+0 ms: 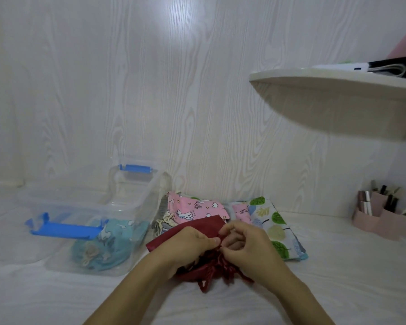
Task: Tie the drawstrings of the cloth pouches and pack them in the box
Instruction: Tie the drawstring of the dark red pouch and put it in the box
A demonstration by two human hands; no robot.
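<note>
Clear plastic on the far left: the box [117, 207] sits open on the white table [338, 289], blue latch handles at its near and far ends, and inside it a teal pouch [117, 245] already lies bunched up with its pale cord knotted near the front wall. Just right of the box, a pink unicorn-print pouch [192, 208] lies flat on a small stack, cream drawstrings [164, 221] spilling off its left edge toward the box. Now centre stage, the dark red pouch [197, 227] lies on the table in front of that stack, its closed end pointing back and its gathered mouth toward the person. The left hand [188, 245] is pressed down over the middle of the red cloth, thumb and forefinger pinched onto the red drawstring [217, 266] right at the puckered opening. The right hand [246, 242] meets it there, fingers curled in and nipping the same cord, the two hands nearly touching. Loose red cord ends trail toward the near edge below both wrists. Further right, half hidden by the right hand, a leaf-print pouch [274, 221] lies flat with another pink one tucked at its left. Far right, a pink organiser [382, 221] holds small upright items against the wall, with a white shelf [338, 99] above.
</note>
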